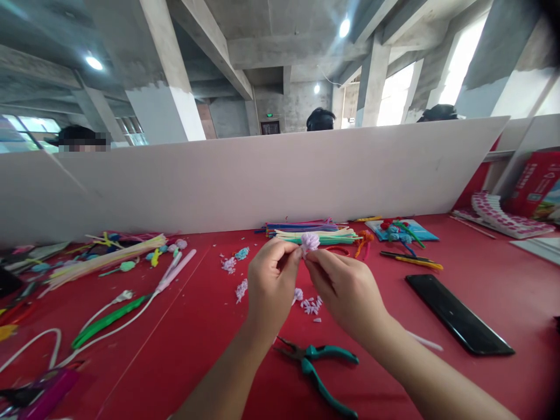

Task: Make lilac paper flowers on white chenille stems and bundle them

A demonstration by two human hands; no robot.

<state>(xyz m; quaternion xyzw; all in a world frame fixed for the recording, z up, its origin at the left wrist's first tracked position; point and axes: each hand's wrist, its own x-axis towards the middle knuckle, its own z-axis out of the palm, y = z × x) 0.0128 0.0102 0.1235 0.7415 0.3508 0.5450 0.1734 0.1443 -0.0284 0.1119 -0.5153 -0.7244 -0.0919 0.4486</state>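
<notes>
Workpiece: pale lilac, fuzzy, rounded tuft [310, 241] of what looks like pipe-cleaner material, held upright just above the red tabletop [175, 361], at the meeting point of both hands. Clock positions below are taken from it.

Hands: left hand [270, 277] at 7 o'clock, thumb and forefinger pinched at the tuft's base. Right hand [352, 283] at 5 o'clock, fingers also closed there — exact grip partly hidden.

Progress (judged): the rounded head appears formed, and cutting has been done, given the lilac clippings [312, 305] at 6 o'clock and the fuzzy lilac scraps [228, 265] at 9 o'clock. Base work looks unfinished, both hands being engaged there; anything further cannot be told.

Surroundings: teal-handled metal pliers [311, 356] at 6 o'clock, jaws spread, lying between the forearms. Bundle of coloured pipe cleaners [315, 233] at 12 o'clock, just behind the tuft. Black glossy phone [459, 315] at 4 o'clock; lilac wand-shaped tool with white cord [175, 273] at 8 to 9 o'clock.

Edges and room: the upright white partition [262, 186] bounds the far side — forward reach would cross the bundle first. Lowering either hand would need care over the pliers; sideways room is wider, limited by the phone rightward and the corded tool leftward.
</notes>
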